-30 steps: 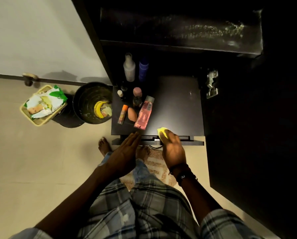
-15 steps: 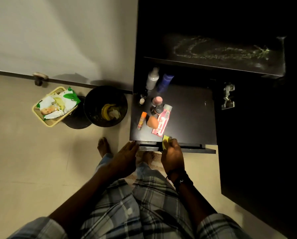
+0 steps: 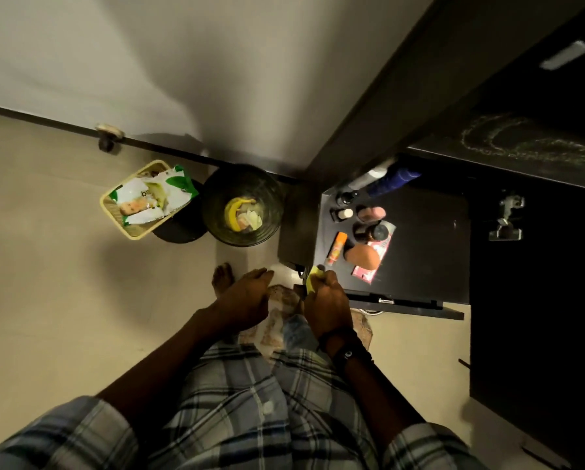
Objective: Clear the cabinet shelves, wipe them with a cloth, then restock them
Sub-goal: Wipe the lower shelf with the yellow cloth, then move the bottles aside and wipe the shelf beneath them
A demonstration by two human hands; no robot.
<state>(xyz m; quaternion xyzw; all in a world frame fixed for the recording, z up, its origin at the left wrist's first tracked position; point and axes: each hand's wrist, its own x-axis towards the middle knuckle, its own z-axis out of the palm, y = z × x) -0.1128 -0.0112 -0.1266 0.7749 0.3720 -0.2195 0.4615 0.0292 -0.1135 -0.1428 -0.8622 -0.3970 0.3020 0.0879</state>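
Note:
My right hand [image 3: 328, 303] grips a yellow cloth [image 3: 313, 279] at the near left corner of the dark lower cabinet shelf [image 3: 426, 252]. My left hand [image 3: 247, 296] hovers just left of it with relaxed fingers, holding nothing. On the shelf's left part stand several toiletries: a white bottle [image 3: 374, 176] and a blue bottle [image 3: 394, 181] at the back, small dark jars, an orange tube [image 3: 337, 248], an orange sponge [image 3: 364, 255] and a pink bottle [image 3: 374, 262] lying flat. The shelf above [image 3: 528, 144] shows streaky wipe marks.
A black bin [image 3: 243, 205] with a banana peel stands on the floor left of the cabinet. Beside it a yellow basket [image 3: 138, 201] holds white-green packets. The open cabinet door [image 3: 538, 317] is at the right. My bare foot and a patterned mat [image 3: 277, 320] are below.
My view swung left and the cabinet slid to the right. My right hand moved the cloth along the shelf's front edge to its left corner. My left hand curled slightly and left the shelf edge.

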